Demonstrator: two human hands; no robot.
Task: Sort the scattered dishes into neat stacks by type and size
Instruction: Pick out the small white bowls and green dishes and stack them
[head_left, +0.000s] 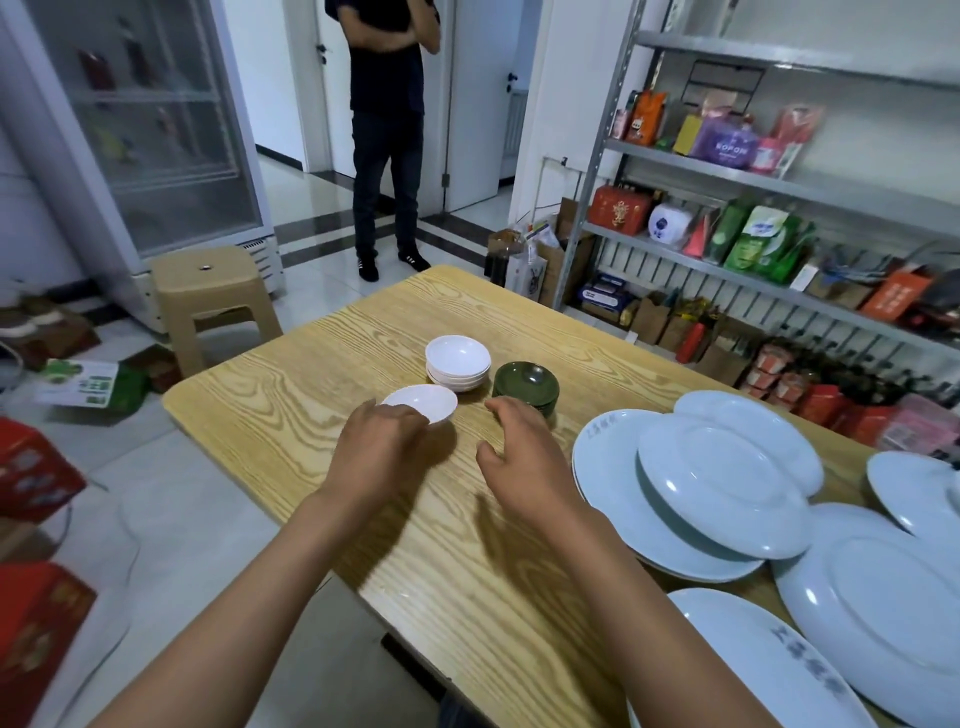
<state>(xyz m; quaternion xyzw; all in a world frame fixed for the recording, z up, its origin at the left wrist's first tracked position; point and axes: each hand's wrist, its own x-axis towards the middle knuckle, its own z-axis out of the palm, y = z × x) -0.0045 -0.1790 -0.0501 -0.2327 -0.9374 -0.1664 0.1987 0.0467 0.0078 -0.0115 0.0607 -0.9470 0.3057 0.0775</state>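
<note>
Near the table's (291, 374) far edge, white bowls (458, 370) and green bowls (525, 388) are stacked. Left hand (375, 448) grips one loose white bowl (423, 402); right hand (524, 451) hovers loosely curled, empty. Large plates (722, 488) lie unsorted along the right edge.

You've got a lone white bowl (422, 402) just before the white stack (458, 364); green stack (525, 387) beside, pale plates (722, 488) overlapping right.

The wooden table (322, 374) bears white bowls (458, 370), green dishes (525, 388) and large plates (717, 488).
</note>
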